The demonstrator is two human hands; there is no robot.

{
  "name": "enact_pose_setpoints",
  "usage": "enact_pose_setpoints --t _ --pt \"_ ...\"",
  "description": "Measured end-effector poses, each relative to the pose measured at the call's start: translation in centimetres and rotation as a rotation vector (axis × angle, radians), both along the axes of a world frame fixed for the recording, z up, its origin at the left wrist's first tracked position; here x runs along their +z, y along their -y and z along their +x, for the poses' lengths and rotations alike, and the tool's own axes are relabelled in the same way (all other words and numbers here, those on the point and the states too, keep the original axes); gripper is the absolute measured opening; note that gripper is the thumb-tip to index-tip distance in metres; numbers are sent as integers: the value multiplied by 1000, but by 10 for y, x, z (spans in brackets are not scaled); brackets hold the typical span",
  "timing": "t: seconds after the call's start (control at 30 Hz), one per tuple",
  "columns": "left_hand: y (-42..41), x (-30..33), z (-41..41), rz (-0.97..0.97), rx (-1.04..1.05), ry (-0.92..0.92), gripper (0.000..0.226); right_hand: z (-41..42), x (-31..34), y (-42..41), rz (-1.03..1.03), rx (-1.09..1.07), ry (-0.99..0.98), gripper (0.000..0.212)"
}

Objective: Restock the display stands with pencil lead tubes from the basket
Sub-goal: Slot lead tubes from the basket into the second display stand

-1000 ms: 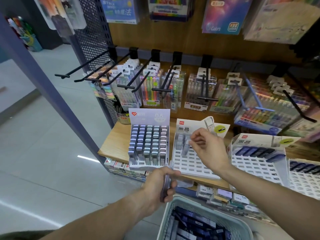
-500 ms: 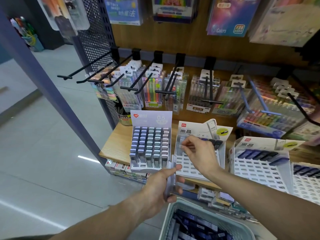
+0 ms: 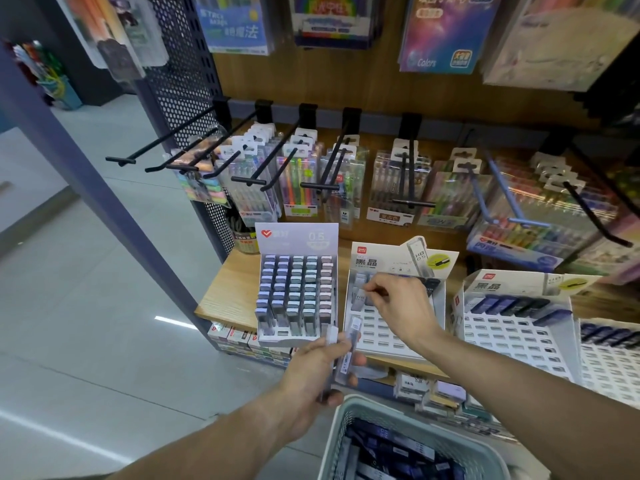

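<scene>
- Right hand [image 3: 398, 303] pinches a clear plastic lead tube [image 3: 360, 295] at the white slotted display stand [image 3: 388, 336]; seat it upright, square to a slot
- Left hand [image 3: 317, 375] grips spare clear tubes [image 3: 348, 355]; hold them close above the pale green mesh basket [image 3: 349, 408]

One head-worn wide-angle view looks forward and down, close over the shelf [image 3: 228, 296] at frame centre; both forearms enter from the bottom edge, floor fills the left
</scene>
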State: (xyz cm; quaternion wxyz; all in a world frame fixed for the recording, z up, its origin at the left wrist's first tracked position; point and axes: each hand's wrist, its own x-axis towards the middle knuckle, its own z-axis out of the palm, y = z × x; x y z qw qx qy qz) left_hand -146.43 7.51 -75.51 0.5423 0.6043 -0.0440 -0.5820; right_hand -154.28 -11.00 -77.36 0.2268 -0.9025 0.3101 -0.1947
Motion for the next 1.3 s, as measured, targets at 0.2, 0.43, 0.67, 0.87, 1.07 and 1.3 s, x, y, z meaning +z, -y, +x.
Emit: enact_pose_setpoints --t 0.2,0.43,0.67,0.87,1.07,1.3 --pt "2 -3 -1 20 18 -11 26 0 1 3 1 88 -107 27" --pt "3 1 -6 -5 45 36 25 -7 4 -4 93 18 -142 23" --pt "8 -8 -6 -16 117 159 35 -23 35 -32 963 -129 68 26" --pt "12 -13 -9 33 157 135 25 -38 33 -27 868 -167 231 34" --pt "17 -9 -13 53 123 144 20 -44 32 -26 826 -170 228 25" --pt "19 -14 -8 94 155 -31 35 -41 21 -2 378 -245 187 18"
